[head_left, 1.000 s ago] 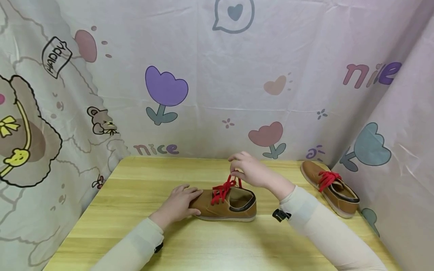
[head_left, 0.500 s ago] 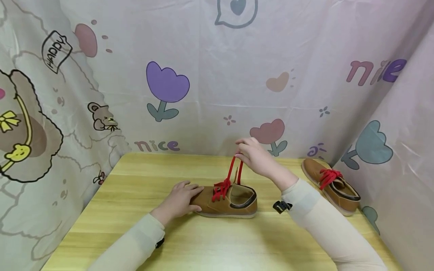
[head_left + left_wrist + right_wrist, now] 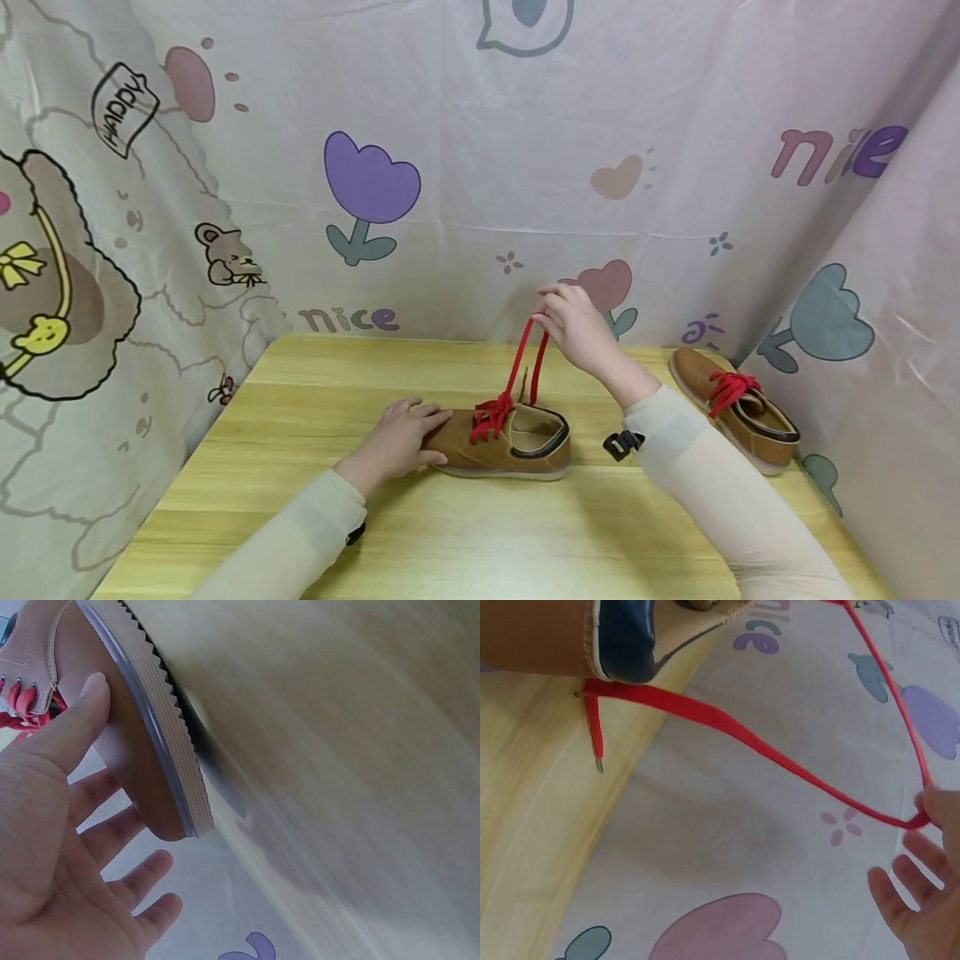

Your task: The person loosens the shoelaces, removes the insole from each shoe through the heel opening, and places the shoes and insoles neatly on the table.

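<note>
A brown shoe with red laces lies sole down on the table, its toe to the left. My left hand holds the toe, thumb on the near side; in the left wrist view, the ring and little fingers stand off the leather. Up above the shoe's opening, my right hand pinches a red shoelace between thumb and forefinger. The lace rises from the knot to the fingertips and comes down again behind the shoe. In the right wrist view its tipped end hangs loose, and the other fingers are spread.
Another brown shoe with red laces sits at the table's right edge, beside the curtain. A printed white curtain encloses the wooden table at the back and both sides.
My right hand has risen and moved slightly right, drawing the red lace up into a longer loop. The left hand has stayed on the shoe's toe. The view has tilted slightly.
</note>
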### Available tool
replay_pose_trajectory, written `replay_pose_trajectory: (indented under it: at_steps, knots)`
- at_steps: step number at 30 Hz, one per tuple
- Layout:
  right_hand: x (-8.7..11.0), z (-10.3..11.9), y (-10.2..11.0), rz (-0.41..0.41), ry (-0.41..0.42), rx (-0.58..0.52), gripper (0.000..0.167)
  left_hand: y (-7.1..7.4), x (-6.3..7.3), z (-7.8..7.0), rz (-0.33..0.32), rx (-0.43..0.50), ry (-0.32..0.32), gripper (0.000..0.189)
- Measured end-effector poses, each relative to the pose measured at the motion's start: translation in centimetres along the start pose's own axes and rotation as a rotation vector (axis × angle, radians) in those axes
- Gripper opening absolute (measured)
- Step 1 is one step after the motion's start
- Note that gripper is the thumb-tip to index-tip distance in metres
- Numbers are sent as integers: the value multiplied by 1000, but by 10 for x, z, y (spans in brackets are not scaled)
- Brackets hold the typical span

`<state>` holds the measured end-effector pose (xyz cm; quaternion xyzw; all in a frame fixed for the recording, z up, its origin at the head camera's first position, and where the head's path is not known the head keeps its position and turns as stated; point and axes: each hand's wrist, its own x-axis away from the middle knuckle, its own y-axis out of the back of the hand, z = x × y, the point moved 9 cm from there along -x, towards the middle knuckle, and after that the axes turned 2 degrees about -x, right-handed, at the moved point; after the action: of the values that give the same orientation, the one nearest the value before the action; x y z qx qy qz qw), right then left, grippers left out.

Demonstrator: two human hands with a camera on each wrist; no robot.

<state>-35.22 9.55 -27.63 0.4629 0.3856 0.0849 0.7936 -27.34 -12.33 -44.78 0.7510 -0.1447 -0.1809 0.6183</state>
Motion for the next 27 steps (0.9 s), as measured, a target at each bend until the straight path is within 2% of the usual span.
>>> replay_pose_trajectory:
  at_steps: [5,10,12,14,17,20,23,27]
  knots:
    - [-2,-18,3,-73,-110,-33,12,1,0,-1,6,-12,1,71]
    - [-3,-35,7,-166,-189,-62,17,2,0,-2,7,-12,-1,71]
    - [-4,-42,6,-181,-223,-76,18,2,1,-2,3,-7,0,71]
    - [-3,-51,0,-143,-265,-73,19,2,0,-3,3,-3,0,71]
    - [2,-62,-19,-32,-312,-59,23,1,0,-2,4,-1,1,71]
    - [9,-65,-34,52,-326,-44,26,1,0,-2,6,-4,-1,71]
    - [14,-59,-41,97,-293,-30,25,0,0,-2,4,-4,-5,71]
    - [15,-39,-46,122,-186,-6,19,0,0,-1,3,0,-1,71]
